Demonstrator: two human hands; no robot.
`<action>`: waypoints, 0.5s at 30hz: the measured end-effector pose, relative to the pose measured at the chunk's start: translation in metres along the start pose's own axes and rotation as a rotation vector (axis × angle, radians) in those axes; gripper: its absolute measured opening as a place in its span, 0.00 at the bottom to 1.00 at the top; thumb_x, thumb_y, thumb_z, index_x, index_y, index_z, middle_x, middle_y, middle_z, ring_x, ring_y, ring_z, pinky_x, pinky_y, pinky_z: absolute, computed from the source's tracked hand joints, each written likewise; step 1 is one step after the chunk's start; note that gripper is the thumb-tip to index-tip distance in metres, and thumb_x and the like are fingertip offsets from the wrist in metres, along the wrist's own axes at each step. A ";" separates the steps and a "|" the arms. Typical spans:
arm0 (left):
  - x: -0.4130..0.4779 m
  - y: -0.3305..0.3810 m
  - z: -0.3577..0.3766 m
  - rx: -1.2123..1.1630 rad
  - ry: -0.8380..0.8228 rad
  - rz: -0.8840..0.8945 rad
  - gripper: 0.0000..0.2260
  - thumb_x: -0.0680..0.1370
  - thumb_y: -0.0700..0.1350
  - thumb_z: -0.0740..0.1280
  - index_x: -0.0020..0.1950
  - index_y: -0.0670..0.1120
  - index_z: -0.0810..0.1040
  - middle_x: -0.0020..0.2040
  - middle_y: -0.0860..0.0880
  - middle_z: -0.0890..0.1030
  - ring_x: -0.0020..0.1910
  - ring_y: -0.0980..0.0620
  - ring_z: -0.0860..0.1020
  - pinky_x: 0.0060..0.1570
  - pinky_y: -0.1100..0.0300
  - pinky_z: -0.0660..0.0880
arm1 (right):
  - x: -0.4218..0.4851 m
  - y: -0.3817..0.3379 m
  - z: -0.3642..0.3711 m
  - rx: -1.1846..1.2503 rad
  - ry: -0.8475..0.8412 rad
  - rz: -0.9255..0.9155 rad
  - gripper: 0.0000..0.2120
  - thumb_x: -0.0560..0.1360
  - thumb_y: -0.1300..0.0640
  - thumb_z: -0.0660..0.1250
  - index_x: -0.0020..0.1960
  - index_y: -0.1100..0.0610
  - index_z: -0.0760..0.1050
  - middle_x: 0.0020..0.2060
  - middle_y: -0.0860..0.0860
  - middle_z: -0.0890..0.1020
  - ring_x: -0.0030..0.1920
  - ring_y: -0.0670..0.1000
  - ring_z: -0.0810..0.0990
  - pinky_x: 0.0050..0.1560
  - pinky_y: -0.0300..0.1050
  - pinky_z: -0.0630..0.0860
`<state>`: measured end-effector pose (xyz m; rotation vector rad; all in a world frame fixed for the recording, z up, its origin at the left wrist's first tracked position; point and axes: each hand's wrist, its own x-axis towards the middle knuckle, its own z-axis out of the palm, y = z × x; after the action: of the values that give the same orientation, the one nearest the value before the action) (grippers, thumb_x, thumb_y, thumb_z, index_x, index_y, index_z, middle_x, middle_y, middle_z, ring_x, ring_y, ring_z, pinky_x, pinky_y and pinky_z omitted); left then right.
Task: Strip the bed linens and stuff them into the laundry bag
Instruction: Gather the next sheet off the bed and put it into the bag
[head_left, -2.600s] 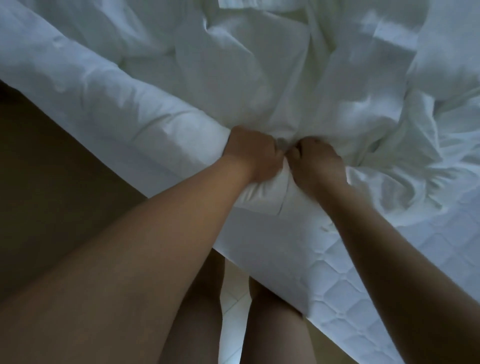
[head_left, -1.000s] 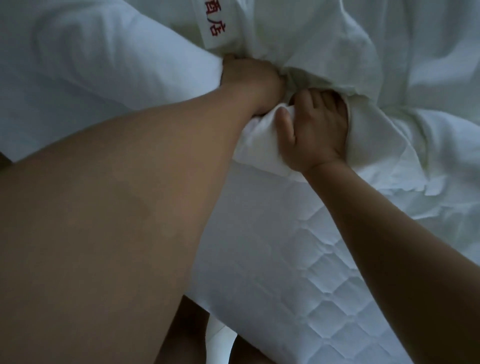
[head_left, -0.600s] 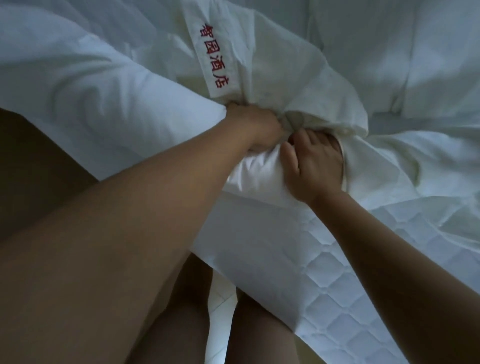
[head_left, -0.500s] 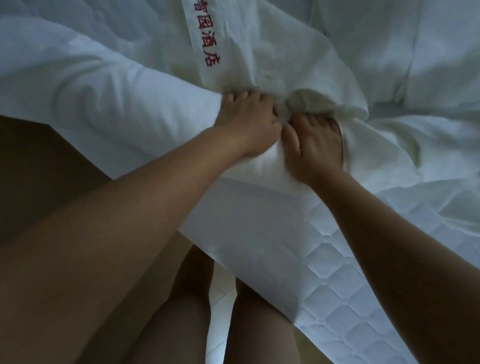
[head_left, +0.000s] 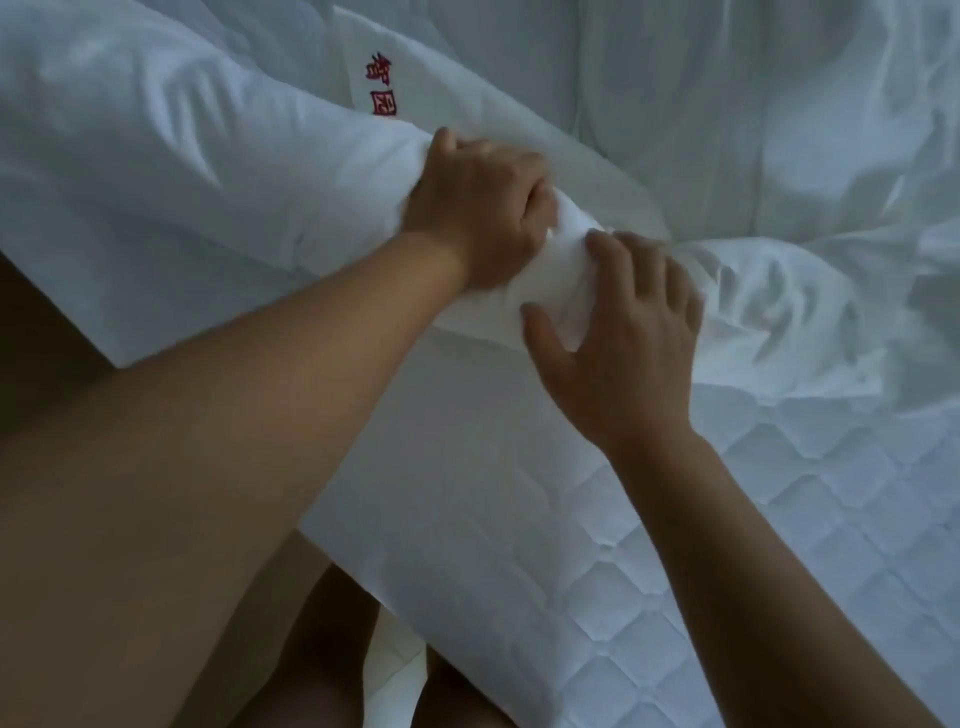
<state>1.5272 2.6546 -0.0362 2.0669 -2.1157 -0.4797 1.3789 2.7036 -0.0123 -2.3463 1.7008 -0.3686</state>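
Observation:
A white duvet (head_left: 171, 197) lies bunched along the left edge of the bed. My left hand (head_left: 478, 213) grips its bunched end, fingers curled into the cloth. A white cover (head_left: 524, 140) with red embroidered characters (head_left: 382, 85) lies just behind that hand. My right hand (head_left: 623, 338) has its fingers spread and lies over the white wad between the two hands, gripping nothing. Crumpled white sheet (head_left: 779, 296) spreads to the right. No laundry bag is in view.
The quilted mattress pad (head_left: 779, 545) is bare at the lower right, with its corner near my legs (head_left: 332, 654). Dark floor (head_left: 31, 338) shows at the left below the bed edge. More white bedding (head_left: 727, 104) fills the far side.
My right hand has let go of the cloth and opened, sliding right and toward me. My left hand keeps its grip. The cover with red characters has slipped farther back.

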 end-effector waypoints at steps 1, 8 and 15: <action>0.014 -0.002 -0.001 -0.020 -0.059 -0.042 0.15 0.74 0.51 0.49 0.44 0.48 0.74 0.49 0.44 0.81 0.49 0.43 0.76 0.51 0.52 0.62 | 0.001 0.000 0.002 -0.081 -0.055 -0.021 0.36 0.66 0.38 0.64 0.67 0.60 0.70 0.62 0.62 0.74 0.63 0.65 0.71 0.65 0.53 0.56; 0.074 -0.010 0.026 -0.018 -0.128 -0.201 0.23 0.78 0.50 0.57 0.72 0.45 0.65 0.72 0.45 0.63 0.73 0.45 0.58 0.71 0.52 0.53 | 0.078 0.021 0.015 -0.189 -0.514 0.026 0.58 0.55 0.29 0.72 0.76 0.44 0.48 0.75 0.57 0.55 0.75 0.61 0.50 0.72 0.62 0.45; 0.097 -0.007 0.023 0.091 -0.255 -0.247 0.19 0.81 0.51 0.54 0.61 0.40 0.77 0.62 0.40 0.77 0.61 0.41 0.73 0.60 0.54 0.63 | 0.118 0.033 0.023 -0.094 -0.635 0.052 0.58 0.49 0.28 0.73 0.73 0.46 0.56 0.69 0.51 0.67 0.69 0.56 0.64 0.70 0.53 0.56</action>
<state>1.5222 2.5618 -0.0719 2.4517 -2.0522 -0.7274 1.3918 2.5820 -0.0361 -2.1407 1.4710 0.4345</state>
